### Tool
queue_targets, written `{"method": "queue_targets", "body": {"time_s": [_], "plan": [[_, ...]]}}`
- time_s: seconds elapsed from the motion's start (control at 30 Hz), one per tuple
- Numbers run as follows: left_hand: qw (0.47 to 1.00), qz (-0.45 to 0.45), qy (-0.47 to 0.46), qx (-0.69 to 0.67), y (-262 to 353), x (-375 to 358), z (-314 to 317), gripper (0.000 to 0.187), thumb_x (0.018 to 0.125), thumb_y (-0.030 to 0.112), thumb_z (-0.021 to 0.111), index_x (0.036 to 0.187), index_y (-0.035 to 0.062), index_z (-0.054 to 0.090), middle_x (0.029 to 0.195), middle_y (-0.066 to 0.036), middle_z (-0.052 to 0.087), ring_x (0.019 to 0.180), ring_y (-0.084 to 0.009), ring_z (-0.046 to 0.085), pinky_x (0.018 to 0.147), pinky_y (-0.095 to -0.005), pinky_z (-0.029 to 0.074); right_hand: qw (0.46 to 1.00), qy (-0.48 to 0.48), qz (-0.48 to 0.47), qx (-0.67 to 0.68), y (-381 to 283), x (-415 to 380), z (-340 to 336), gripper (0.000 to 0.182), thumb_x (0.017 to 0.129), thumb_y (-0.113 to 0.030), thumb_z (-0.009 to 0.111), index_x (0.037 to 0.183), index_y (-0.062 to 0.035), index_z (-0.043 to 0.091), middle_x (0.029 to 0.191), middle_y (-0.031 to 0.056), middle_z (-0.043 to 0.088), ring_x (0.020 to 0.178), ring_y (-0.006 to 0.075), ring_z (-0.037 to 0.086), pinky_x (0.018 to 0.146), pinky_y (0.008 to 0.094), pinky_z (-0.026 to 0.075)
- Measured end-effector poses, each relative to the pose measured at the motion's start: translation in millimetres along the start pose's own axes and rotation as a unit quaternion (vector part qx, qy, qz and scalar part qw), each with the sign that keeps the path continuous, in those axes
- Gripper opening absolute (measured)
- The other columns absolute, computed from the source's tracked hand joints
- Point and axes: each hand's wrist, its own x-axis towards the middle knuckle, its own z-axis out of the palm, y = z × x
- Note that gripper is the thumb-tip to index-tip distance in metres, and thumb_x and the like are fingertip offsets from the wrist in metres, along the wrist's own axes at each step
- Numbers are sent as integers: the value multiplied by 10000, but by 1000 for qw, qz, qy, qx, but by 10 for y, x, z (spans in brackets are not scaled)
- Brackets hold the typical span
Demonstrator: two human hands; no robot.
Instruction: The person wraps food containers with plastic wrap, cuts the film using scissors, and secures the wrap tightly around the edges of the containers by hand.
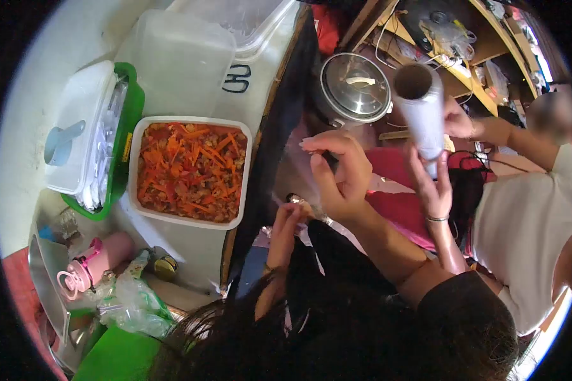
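Note:
My right hand (343, 170) is raised beside the table edge, with bent fingers and the thumb apart from them; nothing shows between them. Lower down, my left hand (285, 222) has its fingers drawn together; what they hold, if anything, I cannot make out. To the left of both hands, a white rectangular tub (248, 184) stands on the table, filled with a chopped orange-red mixture (187, 171) with carrot-like strips. Across from me, a co-worker's hands (433, 190) hold a whitish roll with a hollow core (424, 120).
A green basket (132, 95) holds a white lidded container (86, 127) and packets. A pink bottle (98, 260), plastic bags (130, 301) and clear tubs (184, 57) are on the table. A lidded pot (356, 89) stands beyond the table edge, near cluttered shelves (483, 57).

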Motion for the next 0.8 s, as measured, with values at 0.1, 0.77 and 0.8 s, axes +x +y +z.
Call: {"method": "queue_targets", "body": {"time_s": [0.1,0.77,0.8], "plan": [[998,31,-34,48,314,-28,178,161,886,163,480,1006,56,477,923,-31,528,836,-98,487,743,-225,383,1000,11,-11,-3,-219,114,10,187,737,49,501,907,12,570,857,134,594,763,248,572,708,320,451],[919,362,-109,110,1369,47,268,359,756,-13,622,1052,25,424,1114,-148,511,1022,-172,496,870,-295,411,903,-207,-21,-375,-229,228,-378,222,731,-133,576,945,-94,622,955,91,574,918,291,520,871,410,331],[918,363,-109,118,1367,35,238,347,756,-13,622,1040,26,427,1108,-150,514,1018,-172,499,868,-296,412,896,-214,-19,-388,-256,237,-352,215,733,-140,575,938,-101,626,954,82,578,933,294,513,880,421,316]]}}
